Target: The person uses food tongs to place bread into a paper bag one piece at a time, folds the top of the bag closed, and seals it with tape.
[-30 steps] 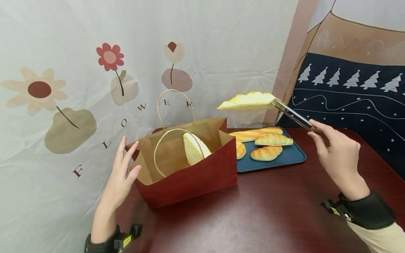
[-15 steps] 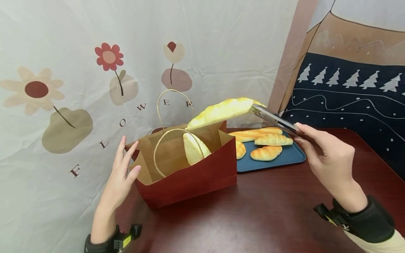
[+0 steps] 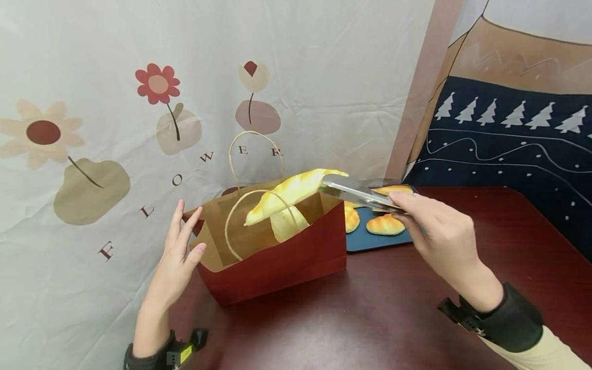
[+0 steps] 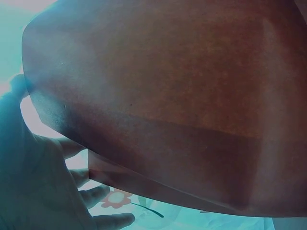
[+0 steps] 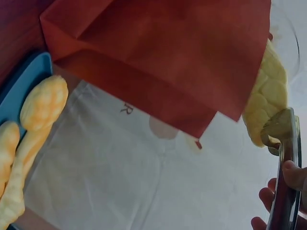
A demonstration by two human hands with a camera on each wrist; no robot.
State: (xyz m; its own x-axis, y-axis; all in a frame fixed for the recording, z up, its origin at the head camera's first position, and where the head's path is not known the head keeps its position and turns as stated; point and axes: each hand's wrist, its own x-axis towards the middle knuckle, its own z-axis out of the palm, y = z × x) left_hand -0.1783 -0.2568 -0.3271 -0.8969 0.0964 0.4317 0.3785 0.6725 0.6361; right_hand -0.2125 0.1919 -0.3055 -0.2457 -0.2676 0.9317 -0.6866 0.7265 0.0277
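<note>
Tongs (image 3: 356, 195) in the right hand (image 3: 439, 234)'s pinching fingers are holding a scored bread loaf (image 3: 302, 187) tip-down at the red paper bag (image 3: 277, 270)'s mouth, the left hand (image 3: 172, 262) resting finger-spread at the bag's left end, this loading step seemingly calling for lowering, then loosening.

Front handle (image 3: 256, 190) and rear handle (image 3: 251, 131) flank the loaf (image 3: 300, 187) in my tongs (image 3: 356, 193); a second loaf (image 3: 282, 229) blocks below; room opens toward the red bag's (image 3: 277, 272) left end.

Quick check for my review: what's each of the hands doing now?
Left hand: open, at the edge of the red paper bag.
Right hand: closed around metal tongs, which hold a bread loaf.
</note>
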